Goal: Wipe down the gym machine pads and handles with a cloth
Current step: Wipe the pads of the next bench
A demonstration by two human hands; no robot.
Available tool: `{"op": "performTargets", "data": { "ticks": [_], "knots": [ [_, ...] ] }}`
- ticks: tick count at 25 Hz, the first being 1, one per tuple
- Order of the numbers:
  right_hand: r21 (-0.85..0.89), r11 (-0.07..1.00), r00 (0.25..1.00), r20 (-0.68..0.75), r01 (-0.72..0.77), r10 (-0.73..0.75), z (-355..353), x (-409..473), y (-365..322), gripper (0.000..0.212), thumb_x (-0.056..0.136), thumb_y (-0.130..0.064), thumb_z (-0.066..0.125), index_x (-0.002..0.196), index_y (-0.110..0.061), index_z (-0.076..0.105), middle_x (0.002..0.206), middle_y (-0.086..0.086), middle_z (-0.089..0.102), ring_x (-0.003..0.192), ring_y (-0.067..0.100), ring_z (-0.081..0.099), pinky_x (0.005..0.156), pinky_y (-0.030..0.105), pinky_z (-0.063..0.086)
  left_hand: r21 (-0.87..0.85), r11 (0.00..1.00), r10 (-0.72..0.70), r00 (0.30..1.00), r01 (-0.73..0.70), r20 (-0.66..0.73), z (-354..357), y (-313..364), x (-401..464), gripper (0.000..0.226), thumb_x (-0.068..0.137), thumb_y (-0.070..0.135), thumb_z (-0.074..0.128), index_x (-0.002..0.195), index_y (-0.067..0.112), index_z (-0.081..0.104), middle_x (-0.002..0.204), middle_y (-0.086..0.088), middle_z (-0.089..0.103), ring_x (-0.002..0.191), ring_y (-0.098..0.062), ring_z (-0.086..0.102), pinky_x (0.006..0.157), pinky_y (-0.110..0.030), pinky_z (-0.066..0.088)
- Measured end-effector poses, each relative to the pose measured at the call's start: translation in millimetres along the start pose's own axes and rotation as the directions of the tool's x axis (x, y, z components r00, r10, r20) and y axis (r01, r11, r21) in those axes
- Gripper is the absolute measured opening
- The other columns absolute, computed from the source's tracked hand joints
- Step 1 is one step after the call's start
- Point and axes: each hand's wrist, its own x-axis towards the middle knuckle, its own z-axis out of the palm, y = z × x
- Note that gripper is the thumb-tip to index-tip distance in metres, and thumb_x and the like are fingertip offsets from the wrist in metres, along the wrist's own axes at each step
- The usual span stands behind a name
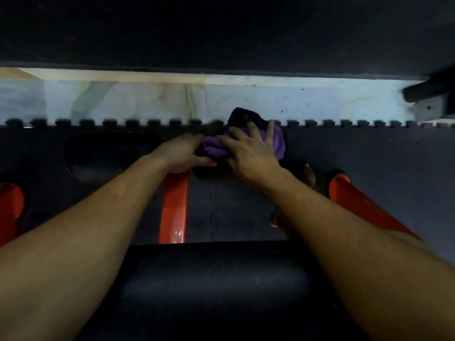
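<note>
Both hands are reaching forward and meeting over a purple cloth (275, 141) at the far end of the machine. The right hand (248, 153) is lying flat on top of the cloth with its fingers (269, 132) spread wide, pressing down rather than closing around it. The left hand (182, 153) is curling beside it, its fingertips disappearing at the cloth's left edge and its thumb tucked underneath; it appears to be gripping the dark part under the cloth, though whether it is also pinching the fabric cannot be told.

The cloth is looking bunched and folded, bright purple where it is catching light and almost black along its upper fold. It is sitting over a dark rounded pad or handle (204, 171) at the tip of an orange frame bar (173, 207), which is running back toward a large black roller pad (216, 286) in the near foreground between the forearms.

Two more orange frame pieces are showing, one at the left edge (9, 207) and one angling off to the right (364, 205). Dark interlocking floor mats (357, 153) are lying beneath, their toothed edge meeting a strip of pale floor (147, 99).
</note>
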Motion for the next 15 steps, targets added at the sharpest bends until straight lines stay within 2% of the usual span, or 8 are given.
{"op": "performTargets", "data": {
  "ticks": [3,5,6,7,9,12,13,15],
  "knots": [
    [0.109,0.983,0.984,0.120,-0.145,0.132,-17,1,19,0.056,0.095,-0.032,0.055,0.146,-0.048,0.039,0.160,-0.009,0.026,0.142,0.039,0.025,0.104,0.064,0.033,0.048,0.998,-0.039,0.998,0.037,0.048,-9,-18,-1,0.100,0.077,0.054,0.085,0.158,0.025,0.035,0.157,-0.009,0.047,0.140,-0.025,0.048,0.116,-0.035,0.040],
    [0.166,0.963,0.967,0.179,-0.213,0.183,-32,-2,33,0.053,0.095,-0.025,0.055,0.144,-0.043,0.044,0.154,-0.002,0.034,0.135,0.041,0.030,0.098,0.057,0.041,0.086,0.996,-0.013,0.993,0.003,0.121,-10,-24,-4,0.116,0.075,0.049,0.088,0.164,0.028,0.017,0.168,-0.004,0.030,0.151,-0.021,0.033,0.124,-0.034,0.029],
    [0.154,0.962,0.969,0.138,-0.226,0.206,-37,-2,35,0.053,0.095,-0.023,0.057,0.144,-0.039,0.045,0.149,0.003,0.040,0.132,0.042,0.034,0.095,0.055,0.044,0.098,0.995,-0.008,0.992,-0.005,0.130,-10,-27,-4,0.119,0.076,0.049,0.088,0.165,0.029,0.012,0.169,-0.003,0.025,0.152,-0.020,0.029,0.125,-0.033,0.026],
    [0.145,0.965,0.976,0.049,-0.218,0.213,-40,-2,32,0.054,0.094,-0.022,0.058,0.144,-0.034,0.044,0.143,0.007,0.045,0.127,0.042,0.039,0.090,0.053,0.046,0.107,0.994,-0.012,0.992,-0.002,0.126,-8,-29,-3,0.118,0.076,0.051,0.087,0.165,0.028,0.014,0.169,-0.003,0.026,0.152,-0.021,0.030,0.125,-0.034,0.027],
    [0.179,0.978,0.984,-0.123,-0.104,0.127,-41,0,11,0.059,0.090,-0.025,0.063,0.145,-0.028,0.040,0.136,0.010,0.052,0.117,0.039,0.048,0.084,0.051,0.051,0.115,0.993,-0.024,0.994,0.012,0.105,-7,-31,-2,0.106,0.069,0.063,0.085,0.156,0.027,0.036,0.158,-0.007,0.046,0.140,-0.025,0.047,0.116,-0.038,0.040],
    [0.042,0.991,0.990,-0.068,0.123,-0.120,-19,-2,-21,0.052,0.091,-0.032,0.061,0.141,-0.029,0.047,0.147,0.004,0.046,0.123,0.040,0.042,0.087,0.051,0.050,0.103,0.995,-0.019,0.995,0.009,0.099,-8,-29,0,0.070,0.065,0.061,0.086,0.123,0.029,0.062,0.117,-0.002,0.068,0.109,-0.027,0.064,0.091,-0.034,0.050],
    [-0.004,0.992,0.991,-0.046,0.129,-0.129,-15,-1,-20,0.046,0.093,-0.034,0.058,0.138,-0.030,0.051,0.150,0.002,0.043,0.125,0.040,0.039,0.089,0.051,0.048,0.104,0.995,-0.023,0.994,0.012,0.105,-9,-29,1,0.066,0.070,0.056,0.088,0.122,0.025,0.062,0.116,-0.003,0.067,0.108,-0.027,0.064,0.088,-0.033,0.049],
    [0.019,0.999,0.999,0.001,0.037,-0.037,-19,4,-2,0.039,0.097,-0.031,0.055,0.136,-0.033,0.055,0.150,-0.001,0.041,0.127,0.039,0.037,0.090,0.050,0.047,0.149,0.988,-0.045,0.995,0.031,0.092,-9,-31,-1,0.078,0.076,0.060,0.083,0.135,0.018,0.055,0.134,-0.010,0.062,0.118,-0.028,0.059,0.097,-0.037,0.049]
  ]
}}
